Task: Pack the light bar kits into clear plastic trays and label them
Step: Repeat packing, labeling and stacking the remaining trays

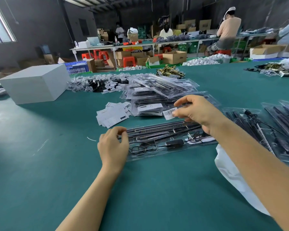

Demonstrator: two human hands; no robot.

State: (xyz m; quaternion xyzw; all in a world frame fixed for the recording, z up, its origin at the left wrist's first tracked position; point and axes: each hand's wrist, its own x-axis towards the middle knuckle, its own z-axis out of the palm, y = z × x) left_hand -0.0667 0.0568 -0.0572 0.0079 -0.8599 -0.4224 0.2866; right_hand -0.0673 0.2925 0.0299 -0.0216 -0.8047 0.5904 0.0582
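Both forearms reach forward over the green table [40,164]. The left hand [113,145] rests at the left end of a clear plastic tray [165,152], its fingers curled on the tray edge. The tray lies across the near middle and holds black light bars [157,130], a cable and an adapter. Farther away are a stack of packed trays [157,94], loose white cards [112,115] and a white box [35,84]. The right hand [195,110], above the tray, pinches a barcode label [169,112] between thumb and fingers.
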